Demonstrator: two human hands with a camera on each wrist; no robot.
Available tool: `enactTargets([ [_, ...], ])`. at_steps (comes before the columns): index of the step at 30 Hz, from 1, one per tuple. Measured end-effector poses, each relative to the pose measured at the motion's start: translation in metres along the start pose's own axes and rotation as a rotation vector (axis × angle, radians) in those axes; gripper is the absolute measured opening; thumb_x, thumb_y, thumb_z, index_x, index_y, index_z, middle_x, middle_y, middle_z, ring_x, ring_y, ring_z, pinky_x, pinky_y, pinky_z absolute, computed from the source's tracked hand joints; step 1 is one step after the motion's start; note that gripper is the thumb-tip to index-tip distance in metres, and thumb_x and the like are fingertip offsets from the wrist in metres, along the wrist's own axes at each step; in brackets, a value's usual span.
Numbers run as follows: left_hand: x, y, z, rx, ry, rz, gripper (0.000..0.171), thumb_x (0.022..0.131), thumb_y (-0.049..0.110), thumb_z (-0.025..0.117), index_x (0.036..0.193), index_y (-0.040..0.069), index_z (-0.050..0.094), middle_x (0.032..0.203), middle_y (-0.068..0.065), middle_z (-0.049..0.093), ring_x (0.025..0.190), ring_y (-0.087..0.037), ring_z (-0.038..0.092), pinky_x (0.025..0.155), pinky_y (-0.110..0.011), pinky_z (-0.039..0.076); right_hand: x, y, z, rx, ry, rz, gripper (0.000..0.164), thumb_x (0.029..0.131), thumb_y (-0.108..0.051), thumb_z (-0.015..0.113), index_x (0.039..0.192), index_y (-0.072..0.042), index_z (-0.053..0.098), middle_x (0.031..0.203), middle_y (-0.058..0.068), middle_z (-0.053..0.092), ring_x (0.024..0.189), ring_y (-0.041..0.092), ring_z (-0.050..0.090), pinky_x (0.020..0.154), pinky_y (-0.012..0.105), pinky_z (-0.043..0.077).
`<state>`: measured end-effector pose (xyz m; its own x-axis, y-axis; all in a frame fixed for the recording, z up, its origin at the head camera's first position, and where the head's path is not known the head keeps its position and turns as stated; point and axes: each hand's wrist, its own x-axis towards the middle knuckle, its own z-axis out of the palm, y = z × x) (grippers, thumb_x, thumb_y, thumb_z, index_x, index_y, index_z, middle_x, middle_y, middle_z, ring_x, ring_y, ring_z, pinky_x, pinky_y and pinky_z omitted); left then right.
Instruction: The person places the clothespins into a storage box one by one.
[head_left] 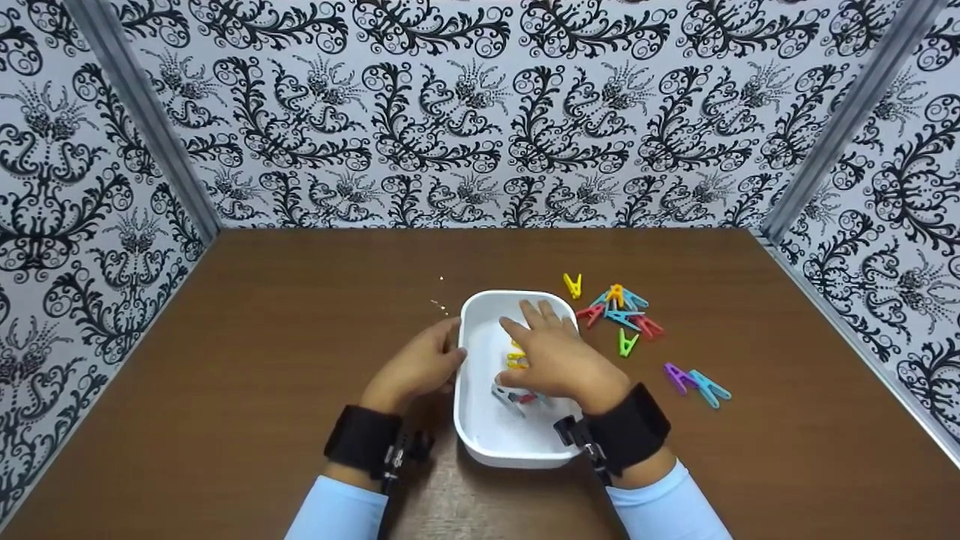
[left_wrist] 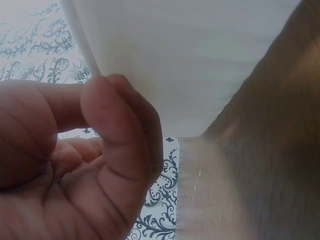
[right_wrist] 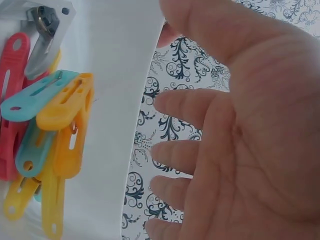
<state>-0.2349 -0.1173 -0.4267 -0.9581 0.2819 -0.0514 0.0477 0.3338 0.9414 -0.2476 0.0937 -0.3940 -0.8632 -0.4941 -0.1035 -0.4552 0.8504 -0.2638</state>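
Note:
A white plastic tub (head_left: 495,439) stands on the brown table. At its left rim, my left hand (head_left: 416,367) grips the edge between thumb and curled fingers; the left wrist view shows the fingertips (left_wrist: 102,100) right at the rim. My right hand (head_left: 559,360) is over the tub with palm down and fingers spread, holding nothing. Below it inside lie several clothespins: orange (right_wrist: 62,112), teal (right_wrist: 30,100), red (right_wrist: 15,55), yellow (right_wrist: 52,200) and a grey one (right_wrist: 42,55). In the head view the right hand hides part of this heap.
Right of the tub, loose clothespins lie on the table (head_left: 300,337): a yellow one (head_left: 574,286), a mixed pile (head_left: 624,319), a green one (head_left: 627,343), and a purple one (head_left: 679,377) beside a blue one (head_left: 709,388). Patterned walls (head_left: 480,112) enclose the table.

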Motion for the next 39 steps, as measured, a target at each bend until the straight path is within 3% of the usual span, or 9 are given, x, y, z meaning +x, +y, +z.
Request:
enactTargets([
  [12,-0.001,-0.001,0.001,0.022,0.031,-0.009,0.052,0.097,0.000,0.049,0.148,0.000,0.039,0.084,-0.014,0.054,0.062,-0.018,0.056,0.050,-0.029,0.051,-0.036,-0.008,-0.037,0.048,0.202,-0.047,0.084,0.088,-0.050,0.070,0.156,-0.015,0.033,0.164,0.016,0.009,0.149,0.038,0.001,0.116,0.062,0.008],
  [16,-0.001,-0.001,0.001,0.036,0.038,-0.020,0.052,0.097,0.000,0.050,0.148,0.000,0.039,0.083,-0.012,0.054,0.060,-0.018,0.055,0.051,-0.032,0.052,-0.043,0.009,-0.043,0.060,0.247,-0.043,0.081,0.089,-0.043,0.072,0.154,-0.009,0.037,0.161,0.023,0.016,0.147,0.044,0.007,0.115,0.063,0.010],
  [21,-0.001,-0.001,0.002,0.039,0.033,-0.032,0.051,0.098,0.002,0.051,0.148,0.002,0.040,0.085,-0.012,0.053,0.063,-0.019,0.057,0.053,-0.032,0.053,-0.054,0.050,-0.050,0.064,0.286,0.022,0.075,0.089,-0.034,0.072,0.149,0.000,0.042,0.153,0.033,0.027,0.141,0.053,0.021,0.112,0.066,0.019],
  [28,-0.001,0.000,0.002,0.021,0.031,-0.051,0.052,0.099,0.003,0.051,0.150,0.003,0.038,0.088,-0.014,0.055,0.063,-0.019,0.056,0.055,-0.032,0.053,-0.076,0.121,-0.049,0.028,0.235,0.105,0.073,0.086,-0.031,0.074,0.139,0.010,0.046,0.134,0.040,0.045,0.123,0.057,0.042,0.104,0.065,0.033],
  [33,-0.001,0.001,0.001,0.032,0.035,-0.064,0.052,0.100,0.004,0.051,0.150,0.003,0.038,0.086,-0.012,0.054,0.063,-0.019,0.056,0.055,-0.032,0.053,-0.092,0.162,-0.039,0.040,0.126,0.182,0.073,0.078,-0.024,0.075,0.132,0.016,0.048,0.126,0.043,0.049,0.118,0.059,0.045,0.100,0.065,0.038],
  [36,-0.001,0.000,0.001,0.042,0.028,-0.052,0.052,0.100,0.003,0.050,0.150,0.002,0.037,0.084,-0.012,0.054,0.062,-0.019,0.056,0.054,-0.032,0.053,-0.097,0.178,-0.032,0.070,0.060,0.188,0.058,0.071,-0.017,0.075,0.116,0.014,0.056,0.108,0.033,0.059,0.099,0.050,0.056,0.087,0.057,0.048],
  [39,0.000,-0.001,0.001,0.057,0.025,-0.035,0.053,0.099,0.003,0.050,0.150,0.000,0.036,0.082,-0.011,0.053,0.060,-0.019,0.055,0.054,-0.032,0.052,-0.100,0.186,-0.027,0.109,-0.001,0.196,0.043,0.070,-0.015,0.077,0.104,0.006,0.060,0.095,0.018,0.061,0.082,0.033,0.057,0.071,0.046,0.051],
])
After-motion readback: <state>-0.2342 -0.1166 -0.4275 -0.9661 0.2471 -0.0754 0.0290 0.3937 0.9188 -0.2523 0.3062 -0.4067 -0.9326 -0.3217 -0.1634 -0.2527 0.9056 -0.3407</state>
